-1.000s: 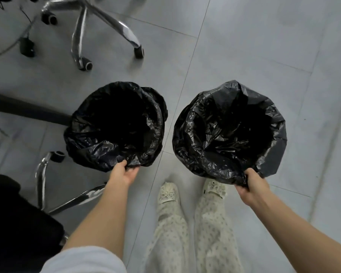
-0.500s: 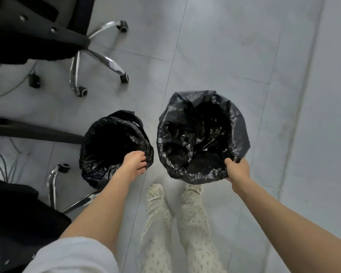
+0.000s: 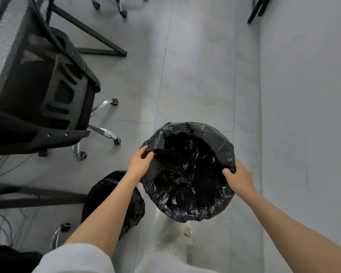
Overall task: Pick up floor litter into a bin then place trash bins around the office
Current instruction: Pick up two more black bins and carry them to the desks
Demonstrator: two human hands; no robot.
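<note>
We have released the smaller lined bin point(image 3: 114, 201), which now stands on the floor beneath our left forearm. Our left hand point(image 3: 139, 164) has crossed to the larger lined bin point(image 3: 187, 172); its fingers pinch the liner's left rim, while our right hand point(image 3: 237, 177) grips the right rim. We judge one bin placed, one pending.

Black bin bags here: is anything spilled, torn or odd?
Nothing spilled or visibly torn. Both hands, left hand and right hand, grip the crumpled black liner of the round bin; a second black-lined bin sits beside it.
</note>
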